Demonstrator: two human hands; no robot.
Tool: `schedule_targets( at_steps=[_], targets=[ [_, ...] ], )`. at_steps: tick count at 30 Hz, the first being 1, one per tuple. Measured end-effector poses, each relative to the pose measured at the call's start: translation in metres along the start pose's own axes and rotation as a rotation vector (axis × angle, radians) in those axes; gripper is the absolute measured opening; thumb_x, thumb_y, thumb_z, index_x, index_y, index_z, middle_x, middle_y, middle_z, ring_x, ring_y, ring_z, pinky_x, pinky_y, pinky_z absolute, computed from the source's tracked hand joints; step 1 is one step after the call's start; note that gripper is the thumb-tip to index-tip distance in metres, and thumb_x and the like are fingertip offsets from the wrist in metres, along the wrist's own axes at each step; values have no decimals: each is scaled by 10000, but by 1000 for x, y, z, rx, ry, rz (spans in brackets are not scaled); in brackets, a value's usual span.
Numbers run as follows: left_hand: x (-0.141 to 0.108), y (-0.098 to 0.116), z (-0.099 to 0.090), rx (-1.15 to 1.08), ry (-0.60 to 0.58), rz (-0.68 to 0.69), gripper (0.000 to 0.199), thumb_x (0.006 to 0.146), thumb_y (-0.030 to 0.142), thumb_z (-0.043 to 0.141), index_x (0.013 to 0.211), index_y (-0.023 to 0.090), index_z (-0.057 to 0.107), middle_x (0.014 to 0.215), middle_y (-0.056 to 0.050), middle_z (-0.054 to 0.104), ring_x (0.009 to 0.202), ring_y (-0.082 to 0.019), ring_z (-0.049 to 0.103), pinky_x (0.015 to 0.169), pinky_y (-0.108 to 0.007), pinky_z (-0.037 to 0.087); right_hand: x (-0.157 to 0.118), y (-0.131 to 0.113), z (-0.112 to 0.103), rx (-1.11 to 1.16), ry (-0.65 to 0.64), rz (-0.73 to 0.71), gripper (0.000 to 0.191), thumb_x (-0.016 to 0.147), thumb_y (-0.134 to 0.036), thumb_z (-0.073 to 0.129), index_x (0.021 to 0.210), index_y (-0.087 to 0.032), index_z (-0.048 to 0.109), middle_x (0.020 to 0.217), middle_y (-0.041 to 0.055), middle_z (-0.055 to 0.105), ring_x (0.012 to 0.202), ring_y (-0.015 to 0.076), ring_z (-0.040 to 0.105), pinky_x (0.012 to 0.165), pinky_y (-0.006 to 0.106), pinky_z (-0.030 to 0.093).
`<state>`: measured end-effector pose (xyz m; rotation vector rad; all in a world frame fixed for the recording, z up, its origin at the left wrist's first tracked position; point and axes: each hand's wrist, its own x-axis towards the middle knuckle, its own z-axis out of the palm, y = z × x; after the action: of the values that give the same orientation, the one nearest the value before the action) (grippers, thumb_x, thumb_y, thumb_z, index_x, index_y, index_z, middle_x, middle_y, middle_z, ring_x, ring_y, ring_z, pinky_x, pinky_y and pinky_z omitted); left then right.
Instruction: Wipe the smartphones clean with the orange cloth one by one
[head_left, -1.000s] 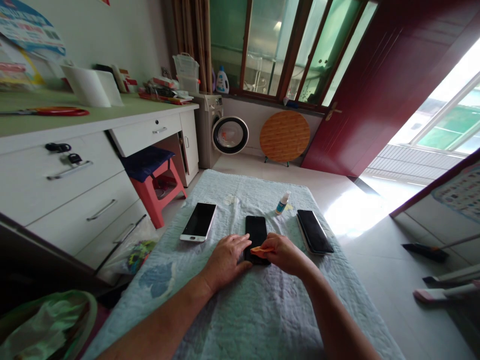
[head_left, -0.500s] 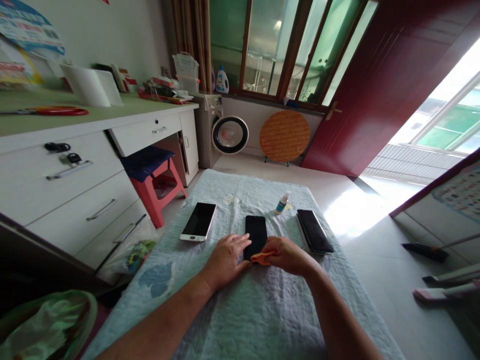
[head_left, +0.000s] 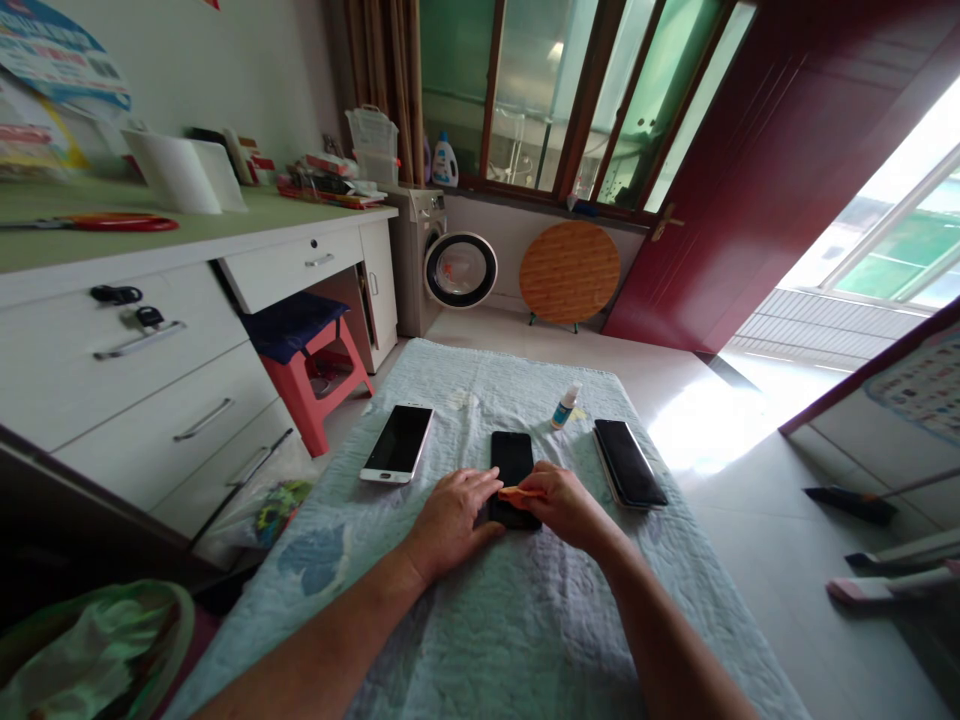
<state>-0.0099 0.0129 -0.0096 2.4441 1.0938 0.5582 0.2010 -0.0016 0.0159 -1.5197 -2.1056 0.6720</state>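
A black smartphone (head_left: 512, 455) lies screen up in the middle of the cloth-covered table (head_left: 480, 630). My left hand (head_left: 451, 518) rests at its left side, fingers stretched out, with the fingertips touching the phone's edge. Pinched in my right hand (head_left: 568, 508) is a small orange cloth (head_left: 519, 495), pressed on the lower half of the screen. Part of the phone is hidden by the cloth and fingers. To the left lies a white phone with a dark screen (head_left: 397, 442). On the right is another dark phone (head_left: 628, 462), and a small spray bottle (head_left: 566, 406) stands behind.
Left of the table are a white drawer desk (head_left: 187, 350), a red stool (head_left: 315, 370) with a dark top, and a lined bin (head_left: 176, 620). Beyond stand a washing machine with its door (head_left: 460, 270) open and a round wooden tabletop (head_left: 570, 272).
My right hand has slid the orange cloth up the phone screen, away from the lower edge. My left hand and the other phones have stayed in place.
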Motion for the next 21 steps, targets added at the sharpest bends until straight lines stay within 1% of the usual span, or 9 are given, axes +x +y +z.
schedule_targets(
  at_steps=[6,14,21],
  targets=[
    [0,-2,1,1,-17,-2,552,820,479,684,1290,209,576,1400,-103,545,1260,-301,504,1079,-464,376,1,-2,5,-25,70,6,168,860,-173,591,813,-188,752,788,25,584,704,116,540,648,220,400],
    [-1,-3,2,-13,-10,2,560,826,484,668,1309,221,560,1406,-102,539,1273,-298,496,1084,-472,366,2,1,7,-44,85,0,192,857,-132,565,816,-194,742,788,19,562,709,114,538,660,220,399],
    [-1,-4,3,-1,-3,12,581,829,500,665,1309,190,557,1397,-110,547,1264,-295,499,1083,-457,368,3,2,8,-83,111,6,212,852,-108,542,807,-189,733,790,17,545,705,112,539,658,220,391]
  ],
)
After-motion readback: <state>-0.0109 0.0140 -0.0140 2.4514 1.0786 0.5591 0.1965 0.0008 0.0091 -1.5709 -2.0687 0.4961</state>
